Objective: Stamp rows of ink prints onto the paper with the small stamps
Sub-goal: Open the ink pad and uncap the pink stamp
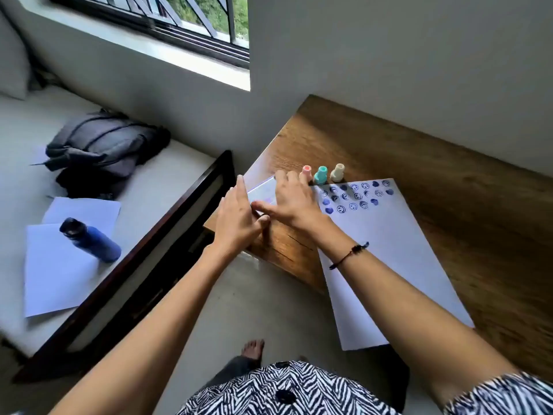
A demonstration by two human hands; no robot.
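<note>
Hands (239, 217) on flat, glossy ink pad (263, 191)

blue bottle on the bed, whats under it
The blue bottle lies tilted on two overlapping white paper sheets, which rest on the pale mattress. Whatever is printed or lying on the paper directly beneath the bottle is covered.

Clear box (263, 191) mostly hidden under both hands, contents blurred, pink stamp (306, 172) partly behind fingers

Lighting: soft daylight from barred black-framed window (167, 22); brown wooden desk (434, 187) dim. Edges bowed, slight blur overall.
</note>
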